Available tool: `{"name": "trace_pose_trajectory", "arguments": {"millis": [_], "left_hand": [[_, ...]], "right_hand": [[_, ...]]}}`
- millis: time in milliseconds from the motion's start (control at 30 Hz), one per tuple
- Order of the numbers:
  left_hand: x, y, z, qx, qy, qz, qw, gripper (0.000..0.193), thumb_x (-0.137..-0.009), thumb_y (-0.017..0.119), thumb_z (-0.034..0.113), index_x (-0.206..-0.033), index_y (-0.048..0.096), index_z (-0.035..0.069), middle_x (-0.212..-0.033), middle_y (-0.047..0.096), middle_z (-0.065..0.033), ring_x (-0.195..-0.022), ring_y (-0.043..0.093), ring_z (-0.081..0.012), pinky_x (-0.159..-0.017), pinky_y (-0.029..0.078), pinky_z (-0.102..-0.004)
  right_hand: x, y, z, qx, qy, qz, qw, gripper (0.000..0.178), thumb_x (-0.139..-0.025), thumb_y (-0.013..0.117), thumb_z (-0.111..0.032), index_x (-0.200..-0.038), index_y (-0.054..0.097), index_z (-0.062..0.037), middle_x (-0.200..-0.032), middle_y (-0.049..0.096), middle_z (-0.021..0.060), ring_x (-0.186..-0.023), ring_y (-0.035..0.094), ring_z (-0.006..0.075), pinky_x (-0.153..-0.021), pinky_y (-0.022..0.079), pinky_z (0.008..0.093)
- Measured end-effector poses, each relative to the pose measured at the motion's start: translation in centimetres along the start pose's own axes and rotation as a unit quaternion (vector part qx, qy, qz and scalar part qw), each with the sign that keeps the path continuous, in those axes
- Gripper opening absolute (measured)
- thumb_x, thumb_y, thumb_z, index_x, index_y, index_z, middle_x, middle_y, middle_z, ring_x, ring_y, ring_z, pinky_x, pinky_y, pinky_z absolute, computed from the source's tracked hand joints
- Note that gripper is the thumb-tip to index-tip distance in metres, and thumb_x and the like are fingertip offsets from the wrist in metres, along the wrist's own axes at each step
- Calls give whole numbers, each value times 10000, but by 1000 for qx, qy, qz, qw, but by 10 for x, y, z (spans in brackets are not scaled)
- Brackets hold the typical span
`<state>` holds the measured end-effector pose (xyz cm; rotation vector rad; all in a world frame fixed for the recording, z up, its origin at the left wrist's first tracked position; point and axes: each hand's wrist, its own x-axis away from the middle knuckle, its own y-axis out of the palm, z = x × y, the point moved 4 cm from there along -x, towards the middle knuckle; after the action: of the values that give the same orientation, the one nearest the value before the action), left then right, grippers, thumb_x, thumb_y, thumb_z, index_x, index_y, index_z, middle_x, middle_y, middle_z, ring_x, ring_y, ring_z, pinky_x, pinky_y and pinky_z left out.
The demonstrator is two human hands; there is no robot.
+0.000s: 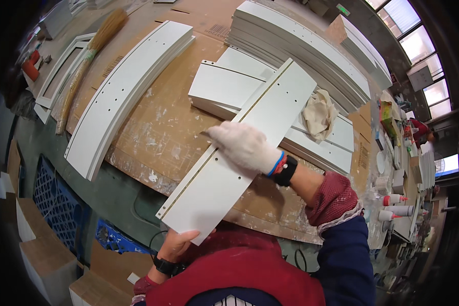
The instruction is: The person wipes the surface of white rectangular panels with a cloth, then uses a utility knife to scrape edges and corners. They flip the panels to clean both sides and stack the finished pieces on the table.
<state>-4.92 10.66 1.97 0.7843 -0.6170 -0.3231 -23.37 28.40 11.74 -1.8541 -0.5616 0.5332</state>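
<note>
A long white board [209,196] with a groove along one edge and several small holes lies slantwise in front of me. Its far end rests over other white boards [229,81]. At the near end, my bare left hand [177,244] grips the board, thumb on top and fingers hidden underneath. My right hand [245,145], in a white glove, is closed above the grooved edge near the board's middle. From its fingertips sticks a small dark pointed piece [205,133], its kind unclear. A crumpled beige cloth [319,115] lies just beyond the board's right side.
A stack of white boards [125,89] stands left on the cardboard-covered table [153,137]; a taller stack [296,43] stands at the back. A straw broom [89,56] lies far left. Blue crates [56,199] and cardboard boxes [43,239] stand lower left. White bottles [395,210] are at right.
</note>
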Motion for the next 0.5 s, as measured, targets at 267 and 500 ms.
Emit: {"name": "trace_pose_trajectory", "arguments": {"millis": [267, 500], "left_hand": [[27, -44, -15, -11, -1, 83, 996, 665, -691, 705, 26, -1285, 407, 10, -1191, 524, -114, -1099, 525, -252, -923, 445, -384], [33, -59, -16, -61, -49, 128, 989, 722, -664, 751, 107, -1289, 403, 9, -1177, 529, -122, -1042, 551, -254, -848, 493, -387]], "right_hand": [[-5, -46, 131, -56, 151, 85, 983, 189, -868, 561, -35, -1053, 591, -11, -838, 621, 136, -726, 593, 183, -666, 484, 282], [-9, -93, 220, 109, 261, 114, 952, 183, -877, 545, -181, -1013, 603, -73, -890, 632, 160, -850, 608, 307, -753, 471, 376]]}}
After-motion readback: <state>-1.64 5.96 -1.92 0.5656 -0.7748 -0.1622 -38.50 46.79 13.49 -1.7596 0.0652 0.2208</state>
